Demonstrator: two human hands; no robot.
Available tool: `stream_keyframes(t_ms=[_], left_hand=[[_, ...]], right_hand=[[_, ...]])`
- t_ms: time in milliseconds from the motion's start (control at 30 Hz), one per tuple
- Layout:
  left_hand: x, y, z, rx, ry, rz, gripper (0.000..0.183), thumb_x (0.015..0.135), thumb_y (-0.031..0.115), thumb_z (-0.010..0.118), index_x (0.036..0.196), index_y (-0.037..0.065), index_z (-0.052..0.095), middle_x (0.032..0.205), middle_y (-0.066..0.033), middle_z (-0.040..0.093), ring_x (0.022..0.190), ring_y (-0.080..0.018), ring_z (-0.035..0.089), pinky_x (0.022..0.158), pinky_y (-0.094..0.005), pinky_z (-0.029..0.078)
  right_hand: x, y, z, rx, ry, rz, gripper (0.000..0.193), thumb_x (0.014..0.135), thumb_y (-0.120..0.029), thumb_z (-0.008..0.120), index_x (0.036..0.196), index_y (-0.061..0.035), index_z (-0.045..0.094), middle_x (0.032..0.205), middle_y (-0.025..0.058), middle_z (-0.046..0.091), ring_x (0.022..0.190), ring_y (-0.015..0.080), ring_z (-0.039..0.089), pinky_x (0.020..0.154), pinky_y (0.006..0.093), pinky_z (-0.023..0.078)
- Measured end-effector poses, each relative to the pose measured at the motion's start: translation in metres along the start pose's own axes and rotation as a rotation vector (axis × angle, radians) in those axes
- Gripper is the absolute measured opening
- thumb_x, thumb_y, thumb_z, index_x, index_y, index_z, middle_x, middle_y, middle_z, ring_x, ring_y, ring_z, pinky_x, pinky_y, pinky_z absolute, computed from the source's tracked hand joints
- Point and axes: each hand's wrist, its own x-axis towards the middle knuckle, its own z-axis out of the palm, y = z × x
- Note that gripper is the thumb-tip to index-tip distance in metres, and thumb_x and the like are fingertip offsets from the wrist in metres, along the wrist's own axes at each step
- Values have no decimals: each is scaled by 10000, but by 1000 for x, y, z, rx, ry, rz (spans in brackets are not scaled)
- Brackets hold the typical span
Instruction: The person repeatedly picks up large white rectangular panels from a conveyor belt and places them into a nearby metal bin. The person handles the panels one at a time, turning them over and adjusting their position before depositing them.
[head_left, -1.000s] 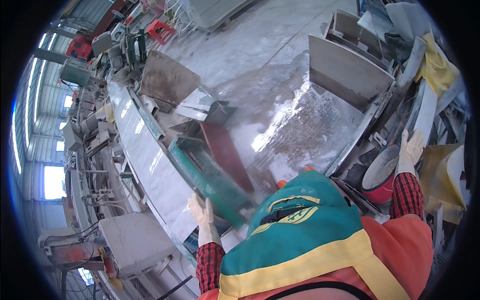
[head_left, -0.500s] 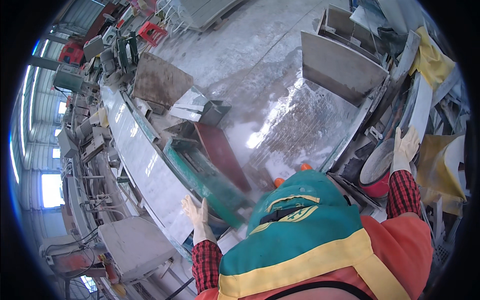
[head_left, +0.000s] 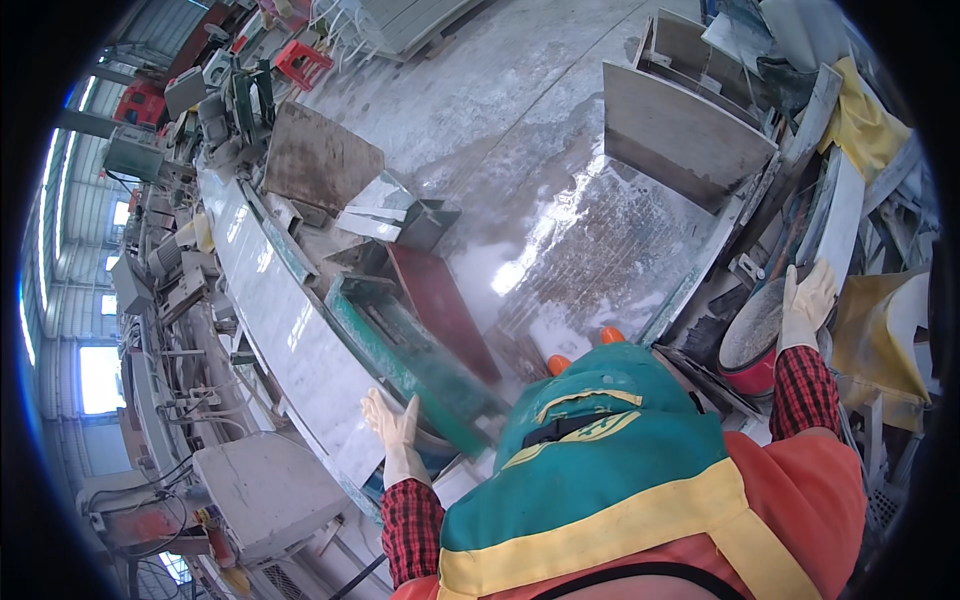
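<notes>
My left hand (head_left: 393,428), in a cream glove, lies with its fingers stretched out against the near end of a long, glossy white slab (head_left: 285,325). Its thumb stands apart from the fingers, beside the green trough-like frame (head_left: 400,365). On the right my other gloved hand, the right hand (head_left: 808,305), is stretched out flat over the far rim of a round red tub (head_left: 750,376). The tub's top is pale grey. Whether that palm touches the rim cannot be made out. Neither hand holds anything visible.
Orange boot tips (head_left: 560,364) show beyond my green apron (head_left: 620,450). A dark red board (head_left: 440,305) leans by the green frame. Ahead lies a wet floor with a brick-like patch (head_left: 600,255). Large grey panels (head_left: 680,130) stand at the far right; yellow cloth (head_left: 866,125) hangs nearby.
My right hand has shifted very slightly toward me. The left hand stays on the slab, almost unmoved.
</notes>
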Motion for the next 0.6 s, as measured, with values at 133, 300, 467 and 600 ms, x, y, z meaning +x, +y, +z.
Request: stream_keyframes(t_ms=[133,300,467,600], left_hand=[[-1,6,-4,5,-13,-13,1124,766,545,772,1594,66,183,1644,-262,130,1538,-390,70,1252,-467,60],[0,9,-6,12,-20,-30,1137,765,550,773,1599,68,168,1648,-256,121,1541,-384,63,1253,-467,57],[3,7,-3,28,-22,-35,1146,767,561,768,1602,71,155,1652,-252,107,1544,-377,52,1254,-466,50],[4,9,-4,34,-27,-40,1151,770,569,762,1604,77,141,1654,-251,94,1545,-376,44,1254,-466,46]], right_hand=[[-3,-2,-5,-1,-34,12,702,897,-483,639,1447,-100,428,1389,130,488,1274,358,467,1049,472,407],[-8,-4,-10,-9,-47,4,717,902,-484,634,1459,-93,408,1392,145,486,1269,367,471,1050,478,408],[-15,-4,-9,-32,-9,-6,721,902,-463,647,1467,-92,397,1406,161,486,1269,377,481,1049,487,417],[-19,-9,-16,-41,-54,10,737,905,-464,643,1483,-89,381,1441,158,461,1302,372,456,1065,486,406]])
